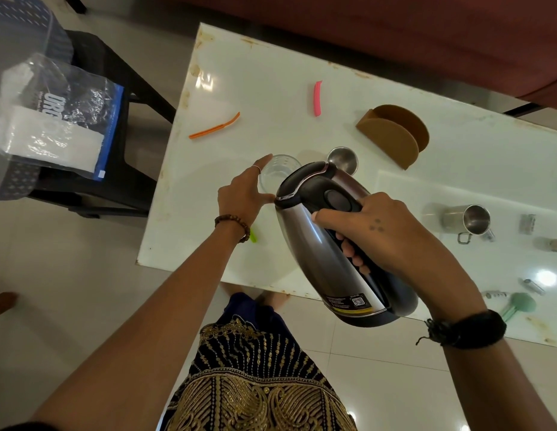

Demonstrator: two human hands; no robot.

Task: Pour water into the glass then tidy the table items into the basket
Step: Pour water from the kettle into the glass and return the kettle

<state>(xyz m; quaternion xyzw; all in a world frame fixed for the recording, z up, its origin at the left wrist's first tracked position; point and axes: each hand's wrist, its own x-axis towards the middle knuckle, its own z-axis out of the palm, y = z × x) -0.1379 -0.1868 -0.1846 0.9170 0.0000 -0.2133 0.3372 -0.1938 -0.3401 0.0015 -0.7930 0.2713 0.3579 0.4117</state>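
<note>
White glossy table [302, 98] over pale tiled floor: kettle tipped at the glass.

Your right hand [392, 234] grips the handle of the steel kettle [308, 219], fingers curled round it and thumb laid along the black lid; the kettle is tilted with its spout end over the clear glass [275, 172]. Your left hand [244, 194] steadies the glass from its left side, fingers nearly straight against the wall, thumb toward the kettle. The glass stands upright near the table's left part. A steel bowl [344, 158] sits just behind the kettle, a brown holder [392, 135] beyond it. An orange stick [213, 127] and a pink clip [317, 99] lie well apart farther back. A steel mug [467, 220] lies on its side to the right.
</note>
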